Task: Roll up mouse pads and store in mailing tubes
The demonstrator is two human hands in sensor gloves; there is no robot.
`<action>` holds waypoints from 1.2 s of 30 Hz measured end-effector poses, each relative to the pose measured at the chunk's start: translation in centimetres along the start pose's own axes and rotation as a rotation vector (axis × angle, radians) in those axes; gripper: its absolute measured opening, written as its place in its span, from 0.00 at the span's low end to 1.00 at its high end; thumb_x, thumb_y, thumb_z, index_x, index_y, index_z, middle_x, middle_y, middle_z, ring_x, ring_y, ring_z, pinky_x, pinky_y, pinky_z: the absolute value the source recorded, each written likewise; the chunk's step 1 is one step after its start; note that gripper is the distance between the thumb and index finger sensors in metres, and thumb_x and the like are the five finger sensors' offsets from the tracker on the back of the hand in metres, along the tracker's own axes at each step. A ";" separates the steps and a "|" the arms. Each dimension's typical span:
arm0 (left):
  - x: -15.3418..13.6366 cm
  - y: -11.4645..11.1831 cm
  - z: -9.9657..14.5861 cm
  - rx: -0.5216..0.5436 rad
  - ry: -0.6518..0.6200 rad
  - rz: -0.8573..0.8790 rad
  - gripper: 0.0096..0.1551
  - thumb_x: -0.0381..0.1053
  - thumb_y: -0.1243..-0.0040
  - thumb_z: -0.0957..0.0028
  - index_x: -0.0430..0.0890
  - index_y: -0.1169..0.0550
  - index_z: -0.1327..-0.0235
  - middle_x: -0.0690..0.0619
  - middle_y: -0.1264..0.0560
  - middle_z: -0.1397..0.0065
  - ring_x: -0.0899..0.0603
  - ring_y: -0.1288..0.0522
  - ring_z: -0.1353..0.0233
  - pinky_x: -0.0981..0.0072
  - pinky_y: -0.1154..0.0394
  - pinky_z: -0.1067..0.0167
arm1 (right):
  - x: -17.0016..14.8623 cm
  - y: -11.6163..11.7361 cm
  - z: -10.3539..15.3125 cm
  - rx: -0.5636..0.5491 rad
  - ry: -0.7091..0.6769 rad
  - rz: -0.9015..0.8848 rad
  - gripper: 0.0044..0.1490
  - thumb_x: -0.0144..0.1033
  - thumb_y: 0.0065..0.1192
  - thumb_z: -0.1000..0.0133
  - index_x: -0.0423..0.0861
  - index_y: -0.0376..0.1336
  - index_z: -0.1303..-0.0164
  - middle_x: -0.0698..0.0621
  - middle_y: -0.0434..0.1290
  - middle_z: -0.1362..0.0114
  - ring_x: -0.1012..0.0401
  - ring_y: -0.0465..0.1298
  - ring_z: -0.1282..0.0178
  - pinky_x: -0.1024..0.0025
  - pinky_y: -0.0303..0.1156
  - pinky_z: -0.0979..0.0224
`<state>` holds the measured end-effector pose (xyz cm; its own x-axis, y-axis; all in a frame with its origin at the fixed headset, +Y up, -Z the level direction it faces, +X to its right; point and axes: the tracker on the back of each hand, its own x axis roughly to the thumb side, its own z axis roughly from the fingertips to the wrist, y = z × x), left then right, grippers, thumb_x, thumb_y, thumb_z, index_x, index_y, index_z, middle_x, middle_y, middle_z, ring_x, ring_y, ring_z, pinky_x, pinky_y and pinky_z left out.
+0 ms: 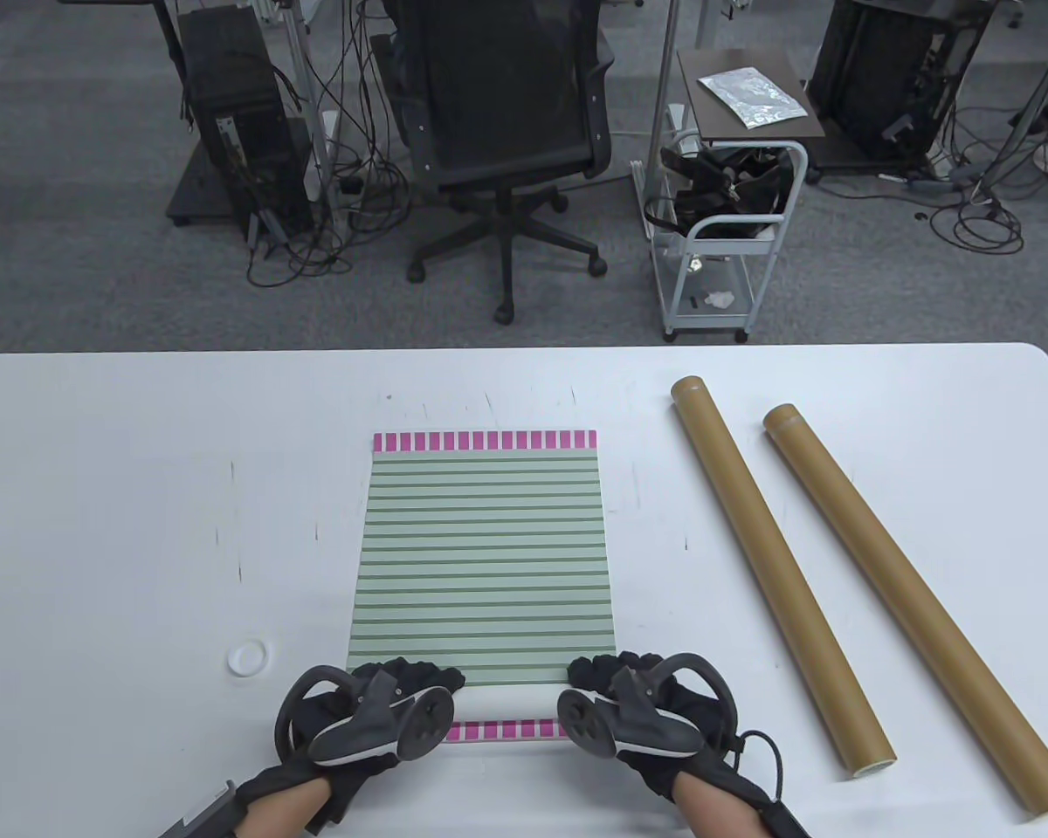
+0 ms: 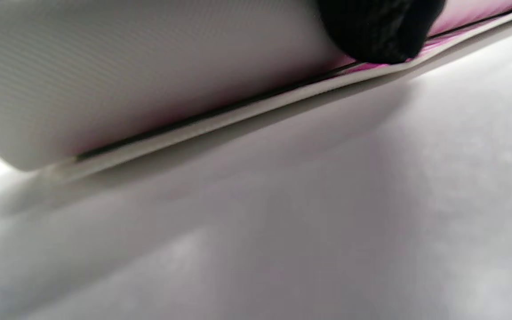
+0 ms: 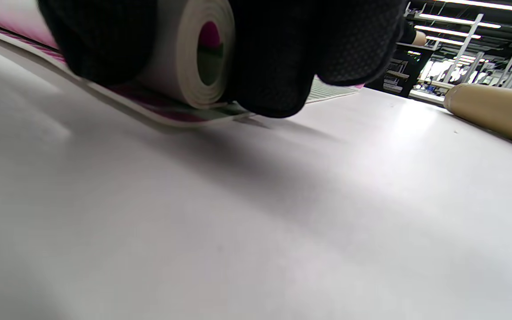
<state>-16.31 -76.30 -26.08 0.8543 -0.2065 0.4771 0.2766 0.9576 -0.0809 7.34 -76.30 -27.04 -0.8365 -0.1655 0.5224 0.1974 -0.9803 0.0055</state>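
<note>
A green-striped mouse pad (image 1: 485, 550) with pink-and-white end bands lies flat in the middle of the table. Its near end is curled into a white roll (image 1: 506, 701). A flat pink-banded edge (image 1: 502, 731) shows just in front of the roll. My left hand (image 1: 419, 681) grips the roll's left end and my right hand (image 1: 598, 674) grips its right end. The left wrist view shows the roll (image 2: 149, 66) resting on a flat edge, with one fingertip (image 2: 376, 26) on it. The right wrist view shows the roll's spiral end (image 3: 202, 58) between my fingers (image 3: 282, 53). Two brown mailing tubes (image 1: 777, 576) (image 1: 908, 602) lie to the right.
A white round cap (image 1: 248, 656) lies on the table left of my left hand. The nearer tube's open end (image 1: 873, 768) points at the table's front edge. One tube (image 3: 496, 111) shows in the right wrist view. An office chair (image 1: 506, 131) and a cart (image 1: 725, 236) stand beyond the table.
</note>
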 end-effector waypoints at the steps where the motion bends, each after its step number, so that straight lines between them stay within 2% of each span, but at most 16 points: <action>1: 0.1 0.0 0.1 0.003 -0.005 -0.018 0.40 0.60 0.38 0.60 0.61 0.35 0.30 0.60 0.26 0.28 0.51 0.24 0.28 0.62 0.25 0.28 | 0.0 -0.1 0.1 0.006 -0.007 -0.012 0.41 0.50 0.65 0.52 0.48 0.63 0.29 0.49 0.74 0.33 0.56 0.78 0.42 0.53 0.72 0.30; 6: 1.0 -0.1 1.1 0.077 0.022 -0.103 0.40 0.66 0.34 0.64 0.61 0.33 0.36 0.61 0.22 0.38 0.52 0.20 0.39 0.62 0.22 0.35 | -0.3 -0.8 0.5 0.050 -0.060 -0.195 0.40 0.52 0.65 0.53 0.47 0.65 0.31 0.48 0.76 0.37 0.57 0.79 0.45 0.53 0.72 0.31; 9: 0.8 0.7 1.6 0.247 0.114 -0.146 0.32 0.67 0.34 0.63 0.63 0.29 0.45 0.63 0.20 0.47 0.55 0.19 0.46 0.64 0.21 0.38 | -0.5 -1.3 0.8 0.027 -0.071 -0.278 0.41 0.53 0.65 0.53 0.46 0.65 0.31 0.48 0.76 0.37 0.56 0.78 0.45 0.52 0.72 0.31; 11: 0.3 1.2 1.8 0.273 0.134 -0.155 0.29 0.68 0.35 0.62 0.64 0.28 0.47 0.64 0.20 0.49 0.56 0.19 0.48 0.66 0.20 0.41 | -0.3 -1.8 1.0 -0.054 -0.043 -0.243 0.43 0.52 0.63 0.52 0.46 0.62 0.27 0.46 0.72 0.32 0.53 0.75 0.38 0.49 0.68 0.27; 13: -0.5 1.7 1.9 0.274 0.134 -0.077 0.29 0.69 0.36 0.62 0.64 0.27 0.47 0.65 0.19 0.50 0.57 0.18 0.50 0.67 0.20 0.43 | 0.9 -2.5 1.1 -0.195 -0.019 -0.138 0.47 0.54 0.61 0.52 0.49 0.56 0.22 0.48 0.67 0.25 0.51 0.71 0.30 0.46 0.64 0.24; 14: -0.8 1.9 1.9 0.263 0.121 -0.043 0.29 0.69 0.36 0.63 0.64 0.27 0.48 0.65 0.19 0.51 0.57 0.18 0.51 0.67 0.20 0.43 | 1.4 -2.6 1.1 -0.207 -0.020 -0.114 0.48 0.54 0.61 0.51 0.48 0.53 0.21 0.48 0.64 0.23 0.50 0.69 0.29 0.46 0.63 0.23; 16: -1.4 2.3 1.9 0.225 0.092 0.013 0.29 0.68 0.35 0.65 0.64 0.26 0.49 0.65 0.18 0.52 0.56 0.18 0.52 0.67 0.19 0.45 | 3.5 -3.1 1.2 -0.281 -0.032 0.067 0.51 0.55 0.61 0.52 0.48 0.50 0.20 0.48 0.62 0.22 0.50 0.69 0.29 0.47 0.64 0.24; 17: -1.8 2.6 1.8 0.179 0.047 0.025 0.29 0.69 0.36 0.66 0.65 0.25 0.50 0.66 0.18 0.53 0.57 0.17 0.54 0.68 0.19 0.46 | 4.3 -3.2 1.2 -0.320 -0.059 0.174 0.52 0.56 0.61 0.53 0.49 0.49 0.20 0.49 0.61 0.21 0.51 0.70 0.29 0.48 0.65 0.24; 18: -2.4 2.8 1.4 0.086 -0.003 0.113 0.29 0.69 0.35 0.67 0.64 0.24 0.50 0.65 0.17 0.54 0.57 0.17 0.54 0.68 0.19 0.47 | 5.4 -3.3 1.2 -0.359 -0.091 0.304 0.53 0.58 0.61 0.53 0.50 0.47 0.19 0.50 0.61 0.21 0.52 0.71 0.30 0.50 0.68 0.26; 20: -3.4 3.0 0.7 -0.009 -0.033 0.223 0.29 0.68 0.33 0.69 0.63 0.23 0.52 0.64 0.16 0.56 0.56 0.17 0.56 0.67 0.18 0.49 | 6.9 -3.4 0.9 -0.393 -0.103 0.443 0.53 0.53 0.62 0.51 0.49 0.45 0.19 0.50 0.60 0.22 0.55 0.74 0.33 0.56 0.73 0.30; 22: -4.5 2.6 0.2 -0.110 -0.027 0.306 0.29 0.69 0.33 0.70 0.64 0.22 0.53 0.65 0.16 0.57 0.57 0.16 0.57 0.68 0.17 0.50 | 7.2 -3.7 0.1 -0.369 -0.072 0.431 0.51 0.52 0.62 0.50 0.49 0.46 0.20 0.51 0.65 0.26 0.60 0.78 0.40 0.62 0.77 0.35; 24: -5.0 1.6 0.1 -0.153 -0.027 0.429 0.29 0.67 0.31 0.69 0.63 0.21 0.52 0.63 0.16 0.57 0.55 0.16 0.57 0.66 0.18 0.50 | 7.0 -3.5 -0.2 -0.367 -0.052 0.317 0.47 0.51 0.63 0.49 0.52 0.49 0.22 0.52 0.69 0.31 0.60 0.78 0.44 0.60 0.75 0.35; 27: -4.0 0.5 0.5 -0.065 -0.022 0.380 0.29 0.68 0.32 0.69 0.63 0.22 0.52 0.64 0.16 0.56 0.56 0.16 0.56 0.66 0.18 0.50 | 7.0 -3.3 0.1 -0.362 -0.074 0.342 0.42 0.52 0.63 0.49 0.55 0.53 0.26 0.57 0.73 0.39 0.62 0.79 0.50 0.62 0.76 0.38; 29: -3.5 0.7 0.6 -0.055 -0.027 0.330 0.29 0.68 0.32 0.68 0.63 0.22 0.52 0.64 0.16 0.56 0.56 0.16 0.56 0.66 0.18 0.49 | 6.8 -3.0 0.3 -0.353 -0.086 0.321 0.40 0.53 0.63 0.50 0.55 0.55 0.28 0.59 0.74 0.41 0.64 0.79 0.53 0.64 0.76 0.40; 31: -2.9 1.3 1.2 0.049 0.007 0.222 0.29 0.68 0.33 0.68 0.63 0.22 0.51 0.64 0.16 0.55 0.56 0.16 0.55 0.66 0.18 0.49 | 6.3 -3.0 0.1 -0.347 -0.072 0.250 0.39 0.53 0.64 0.50 0.55 0.56 0.29 0.60 0.75 0.43 0.64 0.79 0.55 0.65 0.76 0.42; 36: -1.7 1.2 2.0 0.190 0.074 0.019 0.30 0.68 0.34 0.67 0.63 0.24 0.49 0.65 0.17 0.54 0.56 0.16 0.54 0.67 0.18 0.46 | 5.4 -2.4 -0.7 -0.224 -0.071 0.043 0.37 0.52 0.66 0.51 0.56 0.58 0.31 0.61 0.76 0.45 0.65 0.80 0.57 0.67 0.77 0.44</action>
<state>-18.29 -74.43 -25.22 0.8904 -0.1953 0.4112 0.1777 0.9808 0.0809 2.05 -74.88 -24.81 -0.7901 -0.2070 0.5769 0.1069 -0.9734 -0.2028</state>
